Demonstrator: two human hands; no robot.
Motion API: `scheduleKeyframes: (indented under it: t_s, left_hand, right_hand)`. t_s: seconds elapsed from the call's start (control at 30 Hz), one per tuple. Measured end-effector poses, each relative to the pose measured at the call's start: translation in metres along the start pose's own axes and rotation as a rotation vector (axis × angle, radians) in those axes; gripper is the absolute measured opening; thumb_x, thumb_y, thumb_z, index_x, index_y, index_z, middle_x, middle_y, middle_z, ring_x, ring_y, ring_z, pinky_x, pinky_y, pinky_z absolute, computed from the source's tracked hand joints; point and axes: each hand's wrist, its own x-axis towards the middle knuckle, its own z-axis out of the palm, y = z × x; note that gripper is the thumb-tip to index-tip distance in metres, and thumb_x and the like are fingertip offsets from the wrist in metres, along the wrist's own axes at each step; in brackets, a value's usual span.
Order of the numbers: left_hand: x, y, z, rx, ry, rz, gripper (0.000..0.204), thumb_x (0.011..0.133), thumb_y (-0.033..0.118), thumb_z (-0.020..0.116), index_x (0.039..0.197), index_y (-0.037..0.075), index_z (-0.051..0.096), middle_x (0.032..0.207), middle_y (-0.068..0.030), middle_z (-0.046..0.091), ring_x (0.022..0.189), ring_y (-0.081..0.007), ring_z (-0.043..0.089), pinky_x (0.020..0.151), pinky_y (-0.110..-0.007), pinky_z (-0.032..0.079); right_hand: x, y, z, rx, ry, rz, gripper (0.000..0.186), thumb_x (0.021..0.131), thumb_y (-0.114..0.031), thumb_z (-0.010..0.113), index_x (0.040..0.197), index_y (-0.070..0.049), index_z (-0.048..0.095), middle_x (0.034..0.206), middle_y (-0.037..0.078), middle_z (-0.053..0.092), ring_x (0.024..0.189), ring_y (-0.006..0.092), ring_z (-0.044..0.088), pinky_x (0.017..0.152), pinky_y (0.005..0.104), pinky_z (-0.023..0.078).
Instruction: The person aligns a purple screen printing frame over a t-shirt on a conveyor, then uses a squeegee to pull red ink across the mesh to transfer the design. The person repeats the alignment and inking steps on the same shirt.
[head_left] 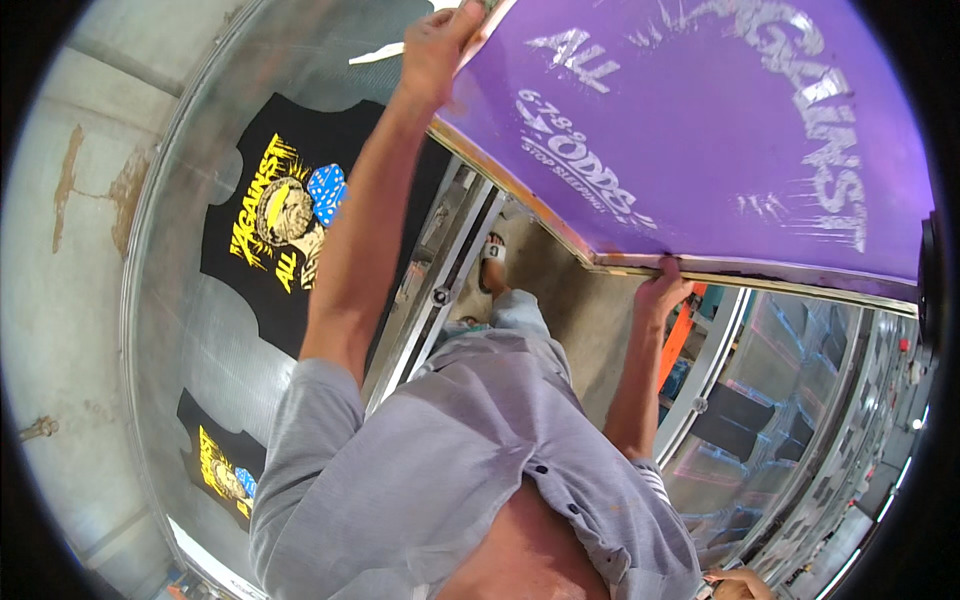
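Note:
A large screen-printing frame (pixel 690 150) with purple mesh and pale stencilled lettering is held up in front of me, tilted, at the upper right. My left hand (pixel 436 48) is closed round its left edge near the top of the view. Gripping its lower edge is my right hand (pixel 664 293), with the fingers partly hidden behind the rim. Below my left arm, a black shirt panel (pixel 235 225) lies flat on the long printing table (pixel 215 345). It bears a yellow, blue and beige print, partly covered by my forearm.
Another printed black panel (pixel 215 455) lies nearer on the left table. A metal rail (pixel 440 295) runs along that table's edge. On the right, a second long table (pixel 745 490) holds dark pieces (pixel 735 418). Concrete floor (pixel 545 265) shows in the aisle between them.

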Motion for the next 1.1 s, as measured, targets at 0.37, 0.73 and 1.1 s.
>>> scheduleKeyframes:
  t_s: [0.37,0.73,1.1]
  left_hand:
    - [-0.055,0.043,-0.016,0.307,0.444,0.174,0.068,0.086,0.060,0.068,0.095,-0.007,0.069,0.073,-0.0200,0.068,0.072,-0.0291,0.070,0.069,-0.045,0.053]
    - [-0.245,0.040,-0.084,0.288,1.139,0.257,0.056,0.077,0.038,0.086,0.101,-0.007,0.063,0.073,-0.0110,0.067,0.061,-0.0154,0.061,0.053,-0.034,0.049]
    - [-0.340,-0.080,-0.215,0.499,1.703,-0.492,0.043,0.080,0.036,0.081,0.085,-0.005,0.068,0.068,-0.0087,0.065,0.061,-0.0134,0.058,0.058,-0.034,0.048]
  right_hand:
    - [0.101,-0.110,0.023,-0.417,-0.315,-0.081,0.040,0.077,-0.014,0.062,0.107,0.012,0.065,0.107,0.016,0.065,0.096,0.0267,0.063,0.089,0.0399,0.050]
    - [0.096,-0.169,0.270,-0.570,-0.965,-0.563,0.040,0.086,-0.012,0.070,0.119,0.008,0.060,0.113,0.014,0.062,0.097,0.0252,0.057,0.089,0.0389,0.046]
    - [-0.110,0.089,0.478,-0.695,-1.614,-0.637,0.024,0.080,-0.019,0.075,0.095,-0.001,0.069,0.090,0.012,0.060,0.082,0.0285,0.058,0.074,0.0408,0.047]
